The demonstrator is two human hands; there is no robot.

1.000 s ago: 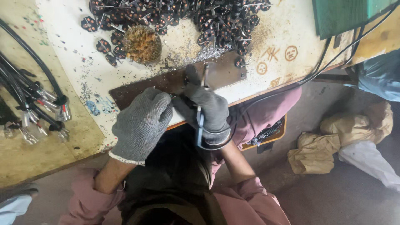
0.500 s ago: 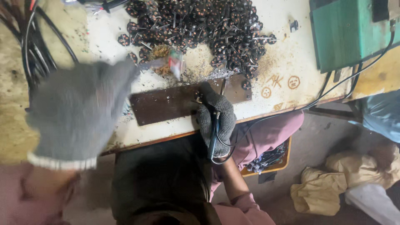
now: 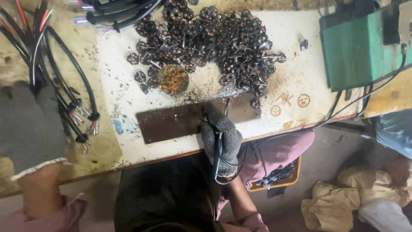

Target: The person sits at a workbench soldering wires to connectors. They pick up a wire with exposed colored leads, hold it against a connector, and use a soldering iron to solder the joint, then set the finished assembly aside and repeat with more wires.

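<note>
My right hand (image 3: pixel 221 137), in a grey knit glove, grips a thin pen-like tool with a black cord (image 3: pixel 217 150). Its tip rests on a rusty brown metal plate (image 3: pixel 171 122) lying near the front edge of the white bench top (image 3: pixel 124 99). My left hand (image 3: pixel 28 129), also gloved in grey, is raised and blurred at the far left, over the bundle of black cables (image 3: pixel 68 99); I cannot see anything in it. Behind the plate lies a large heap of small dark round parts with pins (image 3: pixel 214 43), and a round rusty-yellow wire brush (image 3: pixel 172 79).
A green metal box (image 3: pixel 360 51) stands at the right back corner, cables running off it over the bench edge. Metal filings are strewn behind the plate. Crumpled yellowish sacks (image 3: pixel 343 202) lie on the floor at the lower right. An orange tray (image 3: pixel 279 176) sits under the bench.
My left hand has left the plate and swung out to the far left over the cables. My right hand stays on the plate with the tool. The view has shifted.
</note>
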